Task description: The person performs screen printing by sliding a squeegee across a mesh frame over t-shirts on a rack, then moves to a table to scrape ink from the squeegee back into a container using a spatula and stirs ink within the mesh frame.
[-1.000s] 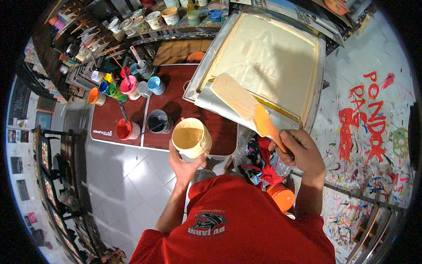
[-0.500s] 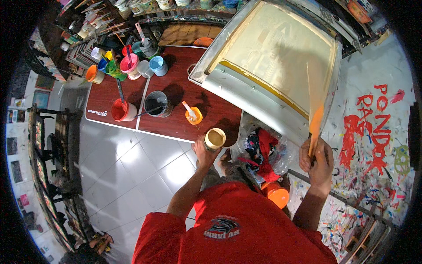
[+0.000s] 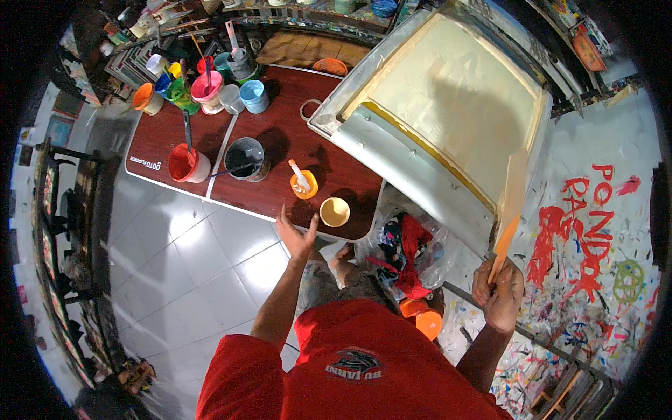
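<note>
A small cream-coloured pot (image 3: 334, 212) stands at the near right edge of the dark red table, its mouth facing up. Just to its left is my left hand (image 3: 298, 238), fingers spread, holding nothing. At the far right my right hand (image 3: 498, 288) is wrapped round the lower end of a flat spatula (image 3: 509, 217), orange near the grip and pale above, pointing upward. Behind the spatula lies a wood-framed printing screen (image 3: 448, 105), its pale mesh facing up on a tilted metal support. Beside the pot sits a small orange-yellow cup (image 3: 304, 185) with a stirrer in it.
The table (image 3: 196, 143) carries a red paint pot (image 3: 190, 166), a dark pot (image 3: 246, 159) and several coloured pots at its far left. A plastic bag (image 3: 413, 245) with cloths and an orange container (image 3: 424, 318) lie by my legs. A paint-splattered surface (image 3: 595, 210) is at right.
My left hand has let go of the cream-coloured pot, now on the table, and drawn left with fingers spread. My right hand, still holding the spatula, is slightly lower in view.
</note>
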`<state>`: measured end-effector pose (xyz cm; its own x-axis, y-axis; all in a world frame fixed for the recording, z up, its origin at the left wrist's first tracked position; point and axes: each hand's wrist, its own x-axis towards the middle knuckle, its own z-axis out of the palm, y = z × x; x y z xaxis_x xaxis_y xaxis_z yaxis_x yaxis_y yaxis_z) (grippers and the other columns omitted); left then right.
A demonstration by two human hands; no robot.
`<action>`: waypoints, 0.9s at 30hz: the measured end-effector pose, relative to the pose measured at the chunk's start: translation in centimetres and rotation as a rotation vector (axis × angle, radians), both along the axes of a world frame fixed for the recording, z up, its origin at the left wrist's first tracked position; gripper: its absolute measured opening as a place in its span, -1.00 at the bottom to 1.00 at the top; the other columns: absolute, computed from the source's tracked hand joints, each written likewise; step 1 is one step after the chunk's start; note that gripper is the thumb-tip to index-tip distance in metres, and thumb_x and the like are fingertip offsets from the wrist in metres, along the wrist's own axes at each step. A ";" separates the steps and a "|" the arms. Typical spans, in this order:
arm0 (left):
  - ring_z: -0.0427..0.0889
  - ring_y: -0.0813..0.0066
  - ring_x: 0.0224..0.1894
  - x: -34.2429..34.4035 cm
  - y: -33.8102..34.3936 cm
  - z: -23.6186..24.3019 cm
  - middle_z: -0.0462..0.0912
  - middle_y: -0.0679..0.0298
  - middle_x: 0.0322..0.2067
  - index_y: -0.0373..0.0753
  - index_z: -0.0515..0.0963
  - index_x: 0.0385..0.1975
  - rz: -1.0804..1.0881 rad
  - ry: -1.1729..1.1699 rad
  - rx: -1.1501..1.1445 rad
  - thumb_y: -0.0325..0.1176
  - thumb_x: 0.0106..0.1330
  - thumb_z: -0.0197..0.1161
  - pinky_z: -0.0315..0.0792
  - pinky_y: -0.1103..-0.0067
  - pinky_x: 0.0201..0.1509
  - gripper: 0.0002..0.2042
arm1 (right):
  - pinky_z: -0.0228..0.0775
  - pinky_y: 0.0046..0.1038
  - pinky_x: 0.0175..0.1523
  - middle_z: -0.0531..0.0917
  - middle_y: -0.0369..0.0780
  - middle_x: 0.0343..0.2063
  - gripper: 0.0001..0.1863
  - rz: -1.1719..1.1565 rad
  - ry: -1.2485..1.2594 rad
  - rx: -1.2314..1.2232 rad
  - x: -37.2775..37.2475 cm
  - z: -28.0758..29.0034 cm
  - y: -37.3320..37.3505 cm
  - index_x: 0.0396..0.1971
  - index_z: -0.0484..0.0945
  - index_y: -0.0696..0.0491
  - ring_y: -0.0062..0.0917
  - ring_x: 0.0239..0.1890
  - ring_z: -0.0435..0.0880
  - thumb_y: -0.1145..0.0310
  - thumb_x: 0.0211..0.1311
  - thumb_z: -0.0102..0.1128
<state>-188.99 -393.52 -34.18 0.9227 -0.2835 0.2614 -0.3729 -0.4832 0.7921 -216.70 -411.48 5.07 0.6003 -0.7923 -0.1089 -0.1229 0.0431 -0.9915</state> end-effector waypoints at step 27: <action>0.73 0.40 -0.26 -2.9 -9.5 27.8 0.73 0.18 -0.26 -0.32 0.63 -0.13 -0.437 1.119 -0.458 -0.09 0.43 0.27 0.56 0.53 -0.23 -0.64 | 0.29 -0.51 -0.28 0.46 -0.36 -0.44 -0.79 -0.667 0.410 -0.486 -1.2 -4.8 -1.6 -0.26 0.47 0.12 -0.66 -0.39 0.38 0.43 0.31 0.36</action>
<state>-191.93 -403.00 -6.42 0.5556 -0.7069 -0.4378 0.5414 -0.0920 0.8357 -217.90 -413.07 0.28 -0.0095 -0.9746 0.2237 -0.5679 -0.1788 -0.8034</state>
